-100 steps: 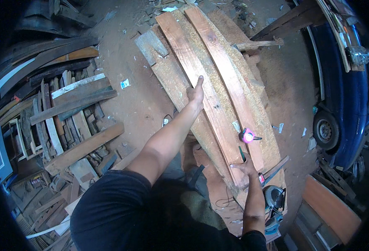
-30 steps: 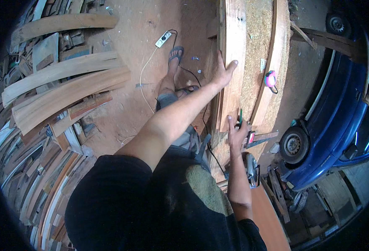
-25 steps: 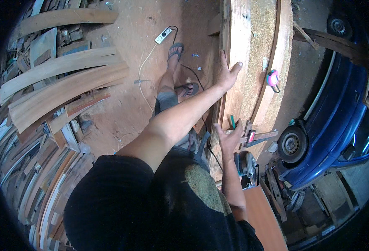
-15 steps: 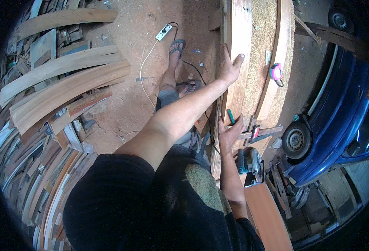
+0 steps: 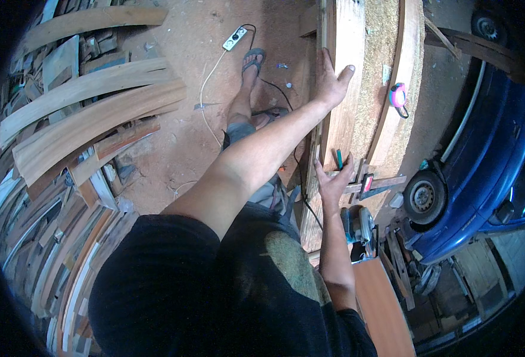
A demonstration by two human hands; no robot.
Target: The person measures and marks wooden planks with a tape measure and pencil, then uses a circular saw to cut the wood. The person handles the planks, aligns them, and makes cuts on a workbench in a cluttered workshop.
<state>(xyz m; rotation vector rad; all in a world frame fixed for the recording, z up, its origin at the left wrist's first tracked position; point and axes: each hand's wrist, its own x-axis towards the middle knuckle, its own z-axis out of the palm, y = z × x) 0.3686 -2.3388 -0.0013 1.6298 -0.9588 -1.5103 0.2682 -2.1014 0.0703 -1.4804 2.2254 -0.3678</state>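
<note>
A long pale plank (image 5: 347, 89) lies lengthwise on a sawdust-strewn bench. My left hand (image 5: 334, 86) rests on its left side, thumb and forefinger spread; any fingers beyond the edge are hidden. Nearer me, my right hand (image 5: 335, 181) lies across the plank with thumb and forefinger wide apart. Between them shows a slim green pen-like stick (image 5: 339, 158) on the wood. Right of this hand are crossed wooden strips (image 5: 387, 181) with a small red-and-black piece (image 5: 366, 183). A teal circular saw (image 5: 357, 225) stands beside my right forearm.
A pink tape measure (image 5: 397, 95) sits on a second, narrower strip (image 5: 387, 134). A blue car (image 5: 482, 172) stands at the right. Stacked boards (image 5: 96, 119) fill the left. A power strip (image 5: 235, 38) and its cable lie on the floor near my feet.
My right hand has moved slightly farther along the plank, closer around the green stick. My left hand keeps nearly the same place on the wood. The whole view has shifted a little.
</note>
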